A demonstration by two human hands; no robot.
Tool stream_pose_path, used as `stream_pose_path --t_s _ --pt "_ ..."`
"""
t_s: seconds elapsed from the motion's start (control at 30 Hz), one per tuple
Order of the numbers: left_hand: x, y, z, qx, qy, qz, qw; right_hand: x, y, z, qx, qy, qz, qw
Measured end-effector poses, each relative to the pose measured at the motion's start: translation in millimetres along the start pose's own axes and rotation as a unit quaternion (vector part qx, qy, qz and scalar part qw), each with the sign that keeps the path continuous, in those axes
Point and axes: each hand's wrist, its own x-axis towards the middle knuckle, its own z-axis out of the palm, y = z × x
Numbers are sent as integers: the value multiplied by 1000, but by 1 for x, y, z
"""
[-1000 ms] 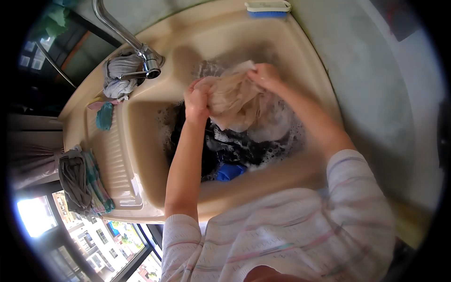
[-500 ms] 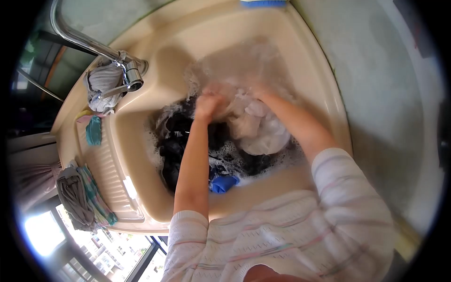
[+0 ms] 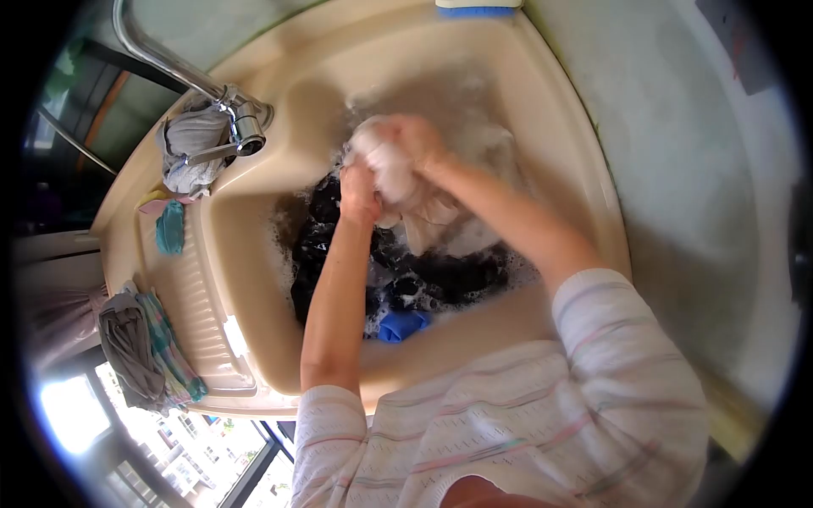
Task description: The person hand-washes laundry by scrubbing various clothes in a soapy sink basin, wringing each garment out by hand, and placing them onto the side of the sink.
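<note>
In the sink basin (image 3: pixel 279 356) both hands work on a wet, pale piece of clothing (image 3: pixel 423 222). My left hand (image 3: pixel 359 193) is closed round its left part, low over the water. My right hand (image 3: pixel 417 144) grips a bunched upper portion a little farther off, its fingers partly blurred. The rest of the pale clothing trails into the cloudy water on the right. Dark wet clothes (image 3: pixel 440 275) float among suds below and left of the hands. A small blue item (image 3: pixel 403 326), perhaps cloth, lies at the near edge of the water.
A chrome faucet (image 3: pixel 247 131) stands at the left, with a grey cloth (image 3: pixel 193 140) behind it. A teal cloth (image 3: pixel 169 229) lies on the ribbed drainboard (image 3: pixel 199 309); grey clothing (image 3: pixel 131 347) hangs at its edge. A blue-bristled brush (image 3: pixel 478 8) rests on the far rim.
Both hands have come up out of the water with the pale clothing bunched between them. My right hand has moved left, closer to my left hand.
</note>
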Motion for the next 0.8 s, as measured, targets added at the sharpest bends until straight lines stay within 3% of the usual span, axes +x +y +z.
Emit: stream_pose_path --t_s 0.03,0.1,0.13,0.17,0.23,0.27,0.37,0.4,0.47,0.5,0.53,0.57,0.6,0.63,0.7,0.73,0.77,0.8 --pt "-24 24 19 95 70 36 992 5 -6 -22 -135 4 33 990" --pt "-25 46 24 245 16 165 955 13 -21 -70 -357 31 92 929" --pt "-26 54 18 223 1 161 961 18 -21 -88 -444 55 117 887" --pt "-23 56 11 323 21 242 914 19 -17 -101 -416 81 101 900" --pt "-10 44 -4 505 57 390 768 18 -8 -117 -356 134 70 922" --pt "1 19 -13 541 52 373 752 7 -26 -109 -428 83 81 896" --pt "-6 -35 4 713 69 304 628 -37 -22 -60 -612 63 11 788" --pt "-3 -35 4 712 39 248 655 -41 -7 -61 -605 51 -24 794" --pt "4 -29 3 703 -21 136 698 -35 31 -74 -517 -39 23 855" --pt "12 -26 -8 584 -49 73 807 -23 47 -81 -470 -82 41 878" --pt "24 -28 -27 445 -77 6 892 -14 59 -85 -527 -76 28 846" --pt "29 -31 -38 292 -104 -65 948 -14 43 -84 -488 -76 74 866" --pt "24 -29 -31 76 -67 -31 994 -16 6 -78 -447 -76 121 883" --pt "19 -25 -27 7 -41 -50 998 -19 -24 -68 -406 -76 166 896" --pt "12 -15 -16 -136 5 -80 987 -30 -54 -32 -478 -47 140 866" --pt "7 -14 -7 -170 -58 -87 980 -46 -68 -19 -399 -50 -46 914" --pt "40 -38 -28 -170 -170 -32 970 -63 -81 -5 -302 -51 -229 924" --pt "72 -62 -48 -175 -277 24 945 -79 -95 12 -297 -68 -276 911"
